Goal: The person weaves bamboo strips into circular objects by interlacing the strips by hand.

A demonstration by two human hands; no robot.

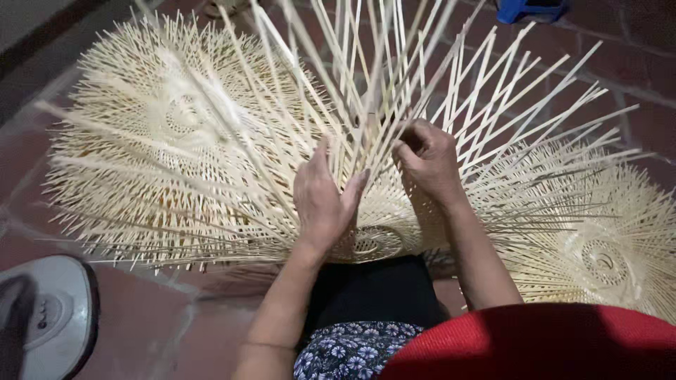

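Fingers (331, 176) of the left hand (325, 204) are pressed together and lie flat against the upright bamboo strips (366, 84). Fingers (412, 144) of the right hand (428, 160) are curled and pinch one thin strip among them. Both hands work on a half-woven bamboo frame (373, 239), which rests on the person's lap; its round woven centre is low, just under the left wrist, and its loose strips fan upward and outward.

Behind it on the left, a finished bamboo frame (176, 141) lies on the floor (162, 317), and another frame (605, 253) lies on the right. Dark red tiles cover the floor, and a clear plastic sheet (28, 141) is spread under the left frame. A white fan base (42, 317) stands at the lower left. A blue object (528, 10) is at the top edge, and a red round object (535, 345) is at the bottom right.
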